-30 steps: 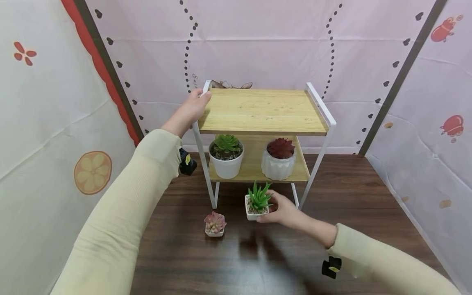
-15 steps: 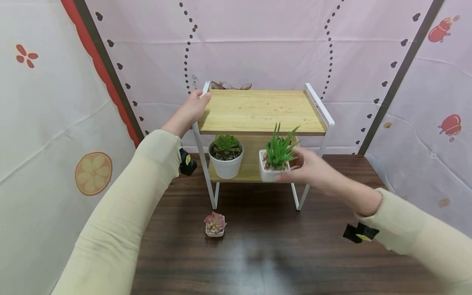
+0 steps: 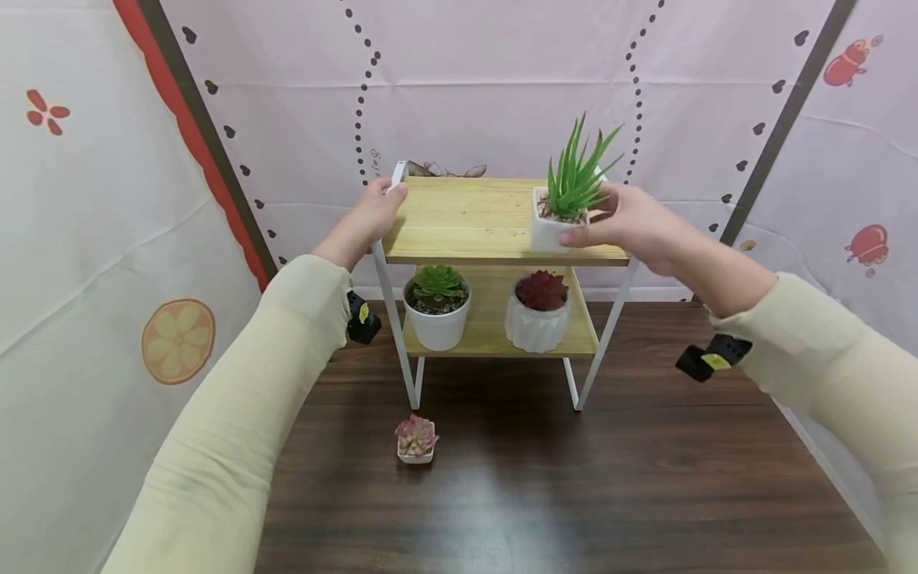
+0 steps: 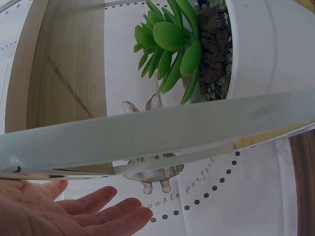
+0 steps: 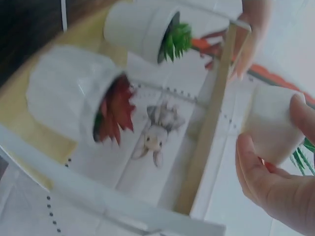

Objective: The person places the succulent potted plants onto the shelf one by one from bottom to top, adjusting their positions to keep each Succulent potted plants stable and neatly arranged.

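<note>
Potted aloe (image 3: pixel 570 190) is partly hidden by right hand (image 3: pixel 634 226).

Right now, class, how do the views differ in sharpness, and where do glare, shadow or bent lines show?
Head view: mostly crisp, pale glare on the dark wood surface, shadow beneath the shelf stand; left wrist view: fairly sharp, the white bar looking slightly bowed; right wrist view: hazy and blurred, softening the red succulent and held white pot.

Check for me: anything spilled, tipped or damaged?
Nothing stands out: the green rosette, red plant and pink succulent all stand upright, the handheld spiky plant looks intact, and no spill shows on the table.
</note>
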Available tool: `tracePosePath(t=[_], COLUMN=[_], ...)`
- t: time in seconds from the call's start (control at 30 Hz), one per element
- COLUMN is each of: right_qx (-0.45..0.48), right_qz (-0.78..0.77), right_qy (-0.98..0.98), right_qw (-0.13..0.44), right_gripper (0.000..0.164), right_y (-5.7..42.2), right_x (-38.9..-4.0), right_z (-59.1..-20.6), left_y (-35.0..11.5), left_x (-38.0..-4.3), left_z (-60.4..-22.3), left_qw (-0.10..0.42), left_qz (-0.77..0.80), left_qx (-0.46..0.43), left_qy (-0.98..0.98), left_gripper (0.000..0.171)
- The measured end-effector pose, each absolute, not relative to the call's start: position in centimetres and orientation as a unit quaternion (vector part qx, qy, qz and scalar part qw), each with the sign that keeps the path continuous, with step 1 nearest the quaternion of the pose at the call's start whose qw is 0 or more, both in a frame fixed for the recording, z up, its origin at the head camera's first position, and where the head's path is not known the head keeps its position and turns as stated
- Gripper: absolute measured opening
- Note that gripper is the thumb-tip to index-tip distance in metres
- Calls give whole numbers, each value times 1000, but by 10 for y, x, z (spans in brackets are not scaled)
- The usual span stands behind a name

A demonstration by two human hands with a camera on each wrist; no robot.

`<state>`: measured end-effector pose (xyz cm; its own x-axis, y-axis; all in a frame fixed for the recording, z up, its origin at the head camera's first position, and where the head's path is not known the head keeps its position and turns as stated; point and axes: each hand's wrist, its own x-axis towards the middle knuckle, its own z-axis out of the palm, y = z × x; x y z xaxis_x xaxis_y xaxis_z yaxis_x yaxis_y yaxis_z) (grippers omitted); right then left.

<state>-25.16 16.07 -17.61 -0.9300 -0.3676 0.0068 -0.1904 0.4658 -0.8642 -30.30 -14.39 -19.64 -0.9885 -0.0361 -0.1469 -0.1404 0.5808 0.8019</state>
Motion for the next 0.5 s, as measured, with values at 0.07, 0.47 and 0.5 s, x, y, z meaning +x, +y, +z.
tracePosePath(t=[0.07, 0.47, 0.5], right_qx=[-158, -138, -139], right_qz=[-475, -404, -404], right_qy=[861, 894, 894], right_qw=[93, 134, 137], right_gripper=[60, 66, 65], right_y=[162, 174, 174], right_x=[-258, -285, -285], right_z=[-170, -166, -167], left_y=[-144, -145, -145], left_x=[-303, -304, -304], left_z=[-196, -197, -197], left_qw=[57, 52, 50], left_qz=[454, 460, 461], left_qx=[-50, -48, -48], left_qy=[888, 885, 885], left_gripper=[60, 60, 60])
